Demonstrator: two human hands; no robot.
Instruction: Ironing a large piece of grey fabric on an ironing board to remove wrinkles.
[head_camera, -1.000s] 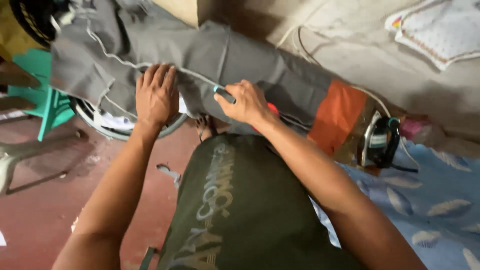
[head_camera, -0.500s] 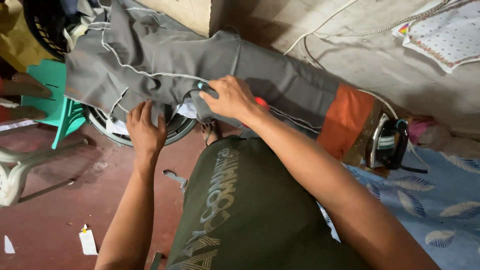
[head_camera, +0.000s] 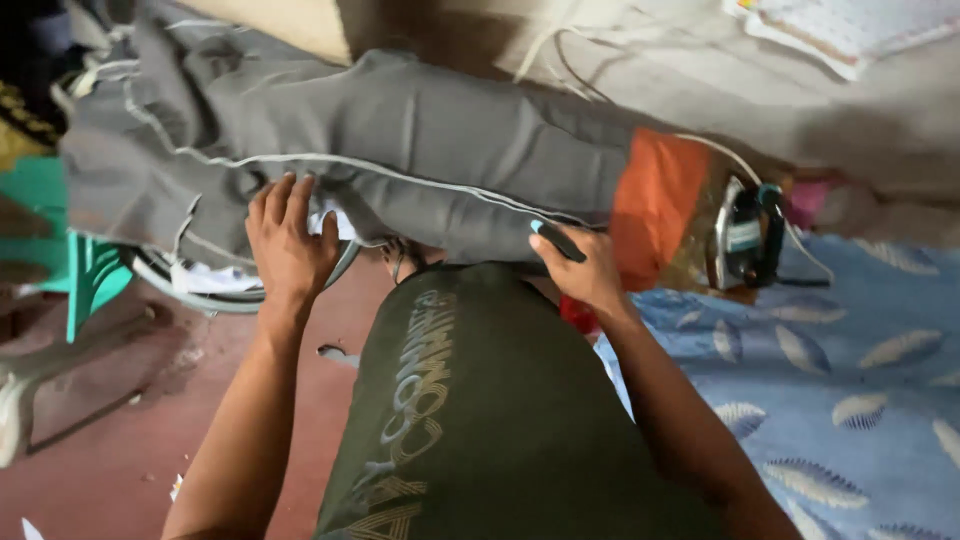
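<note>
Grip first: our right hand (head_camera: 590, 272) is closed around a small dark tool with a teal tip (head_camera: 556, 240), thumb and fingers wrapped on it, tip resting on the lower edge of the grey garment (head_camera: 440, 150). Our left hand (head_camera: 290, 245) lies flat and open, fingers spread, palm down on the same grey cloth near its piped seam, holding nothing. The garment drapes across the work surface, white piping running along it, an orange fabric piece (head_camera: 655, 205) just beside its right end. An iron (head_camera: 745, 235) stands past that, on the blue leaf-print sheet (head_camera: 850, 380). A green stool (head_camera: 75, 260) sits at far left on the red floor (head_camera: 110, 440).
</note>
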